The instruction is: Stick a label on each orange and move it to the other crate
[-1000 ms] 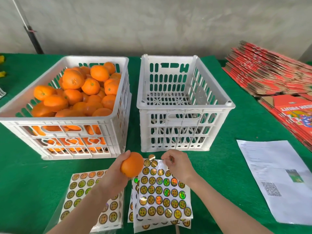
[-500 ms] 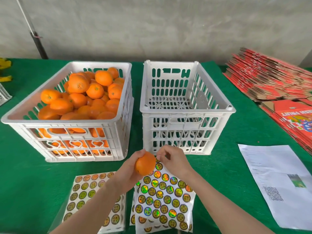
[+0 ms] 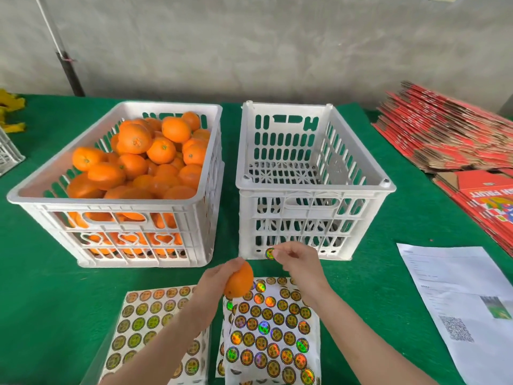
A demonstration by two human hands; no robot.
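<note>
So the next move turns on one small gap. The label point(image 3: 269, 253), pinched between thumb and forefinger of my right hand point(image 3: 299, 263), hangs just far and right of the orange point(image 3: 239, 282), close but not touching. My left hand point(image 3: 213, 284) grips the orange from its left side, fingers curled round it. Its long axis tilts up toward the label and its bare skin faces right. Both are above the far edge of the sticker sheet point(image 3: 273, 326), just near of the empty crate point(image 3: 313, 187), and the right hand is the closer one to that crate. A second ago those fingertips were down picking at the sheet's far edge; now the label is lifted clear of it.
</note>
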